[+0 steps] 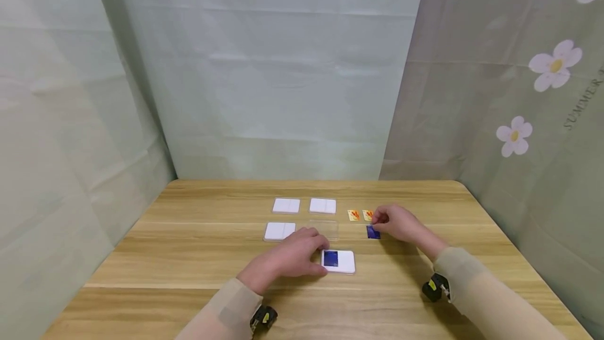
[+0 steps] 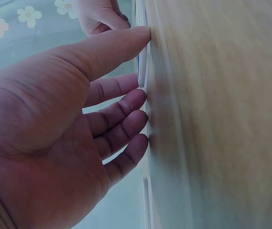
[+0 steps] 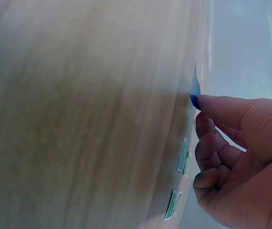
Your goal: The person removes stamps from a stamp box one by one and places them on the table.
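My right hand point(image 1: 398, 223) pinches a small dark blue card point(image 1: 373, 232) between thumb and fingertips; in the right wrist view the blue card point(image 3: 195, 90) stands bent up from the table. My left hand point(image 1: 294, 255) holds the left end of a white card case point(image 1: 346, 262) between thumb and index finger. In the left wrist view the left hand point(image 2: 55, 114) has its other fingertips resting on the wood. On the case's left half lies a dark blue square point(image 1: 331, 258). Two yellow-orange cards point(image 1: 353, 215) lie behind the pinched card.
Three white cases point(image 1: 286, 205) point(image 1: 323, 205) point(image 1: 280, 231) and a clear plastic case point(image 1: 325, 230) lie on the wooden table point(image 1: 189, 256). Several green-edged cards point(image 3: 182, 157) appear beyond the right hand in its wrist view. Cloth hangings point(image 1: 283, 93) enclose the table.
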A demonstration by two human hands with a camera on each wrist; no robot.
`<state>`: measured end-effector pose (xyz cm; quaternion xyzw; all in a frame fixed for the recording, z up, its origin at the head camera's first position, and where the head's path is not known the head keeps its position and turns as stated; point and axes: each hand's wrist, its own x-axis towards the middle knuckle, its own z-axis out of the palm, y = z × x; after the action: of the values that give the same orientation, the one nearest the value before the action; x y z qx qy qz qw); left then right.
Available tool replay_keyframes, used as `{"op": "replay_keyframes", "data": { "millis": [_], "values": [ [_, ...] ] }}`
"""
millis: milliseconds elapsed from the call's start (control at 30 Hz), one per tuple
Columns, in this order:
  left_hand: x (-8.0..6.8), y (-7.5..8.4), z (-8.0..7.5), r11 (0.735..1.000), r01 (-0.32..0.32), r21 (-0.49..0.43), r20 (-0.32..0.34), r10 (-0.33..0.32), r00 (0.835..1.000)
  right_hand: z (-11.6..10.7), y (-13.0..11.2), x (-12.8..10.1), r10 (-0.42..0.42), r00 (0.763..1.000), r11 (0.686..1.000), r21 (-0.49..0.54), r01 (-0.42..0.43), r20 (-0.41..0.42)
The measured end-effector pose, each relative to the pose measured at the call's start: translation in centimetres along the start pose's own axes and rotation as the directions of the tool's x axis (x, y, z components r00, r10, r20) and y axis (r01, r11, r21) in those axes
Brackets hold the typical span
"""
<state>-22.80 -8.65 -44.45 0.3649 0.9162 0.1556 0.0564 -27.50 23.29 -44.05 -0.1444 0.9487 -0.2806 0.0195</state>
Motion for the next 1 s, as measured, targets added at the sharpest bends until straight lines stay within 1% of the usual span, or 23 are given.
{"op": "replay_keyframes", "data": {
  "millis": [100,233,467,700,833,1000],
  "values": [
    [0.04,-0.05,0.06,1.000,0.002,0.001,0.000,-0.002,1.000,0.05,0.13,-0.04,-0.013,1.000,1.000,-0.022,0.013,-0.004],
    [0.06,-0.09,0.06,1.000,0.003,0.002,-0.008,-0.003,1.000,0.07,0.14,0.01,-0.010,1.000,1.000,-0.027,0.010,-0.004],
    [0.06,-0.17,0.14,1.000,0.002,0.008,-0.012,-0.002,1.000,0.12,0.22,0.24,0.023,1.000,0.999,-0.032,-0.023,0.002],
    [-0.05,-0.11,0.11,1.000,0.007,-0.004,-0.001,-0.007,1.000,0.29,0.24,0.18,0.019,1.000,0.999,-0.035,-0.019,0.002],
    [-0.03,-0.09,0.17,1.000,0.007,-0.003,0.001,-0.007,1.000,-0.01,0.06,-0.05,0.026,1.000,1.000,0.007,-0.026,-0.004],
    [-0.07,0.07,0.05,1.000,0.007,0.003,0.000,-0.007,1.000,-0.36,-0.53,-0.41,0.042,0.999,0.998,0.054,-0.040,-0.035]
  ]
}}
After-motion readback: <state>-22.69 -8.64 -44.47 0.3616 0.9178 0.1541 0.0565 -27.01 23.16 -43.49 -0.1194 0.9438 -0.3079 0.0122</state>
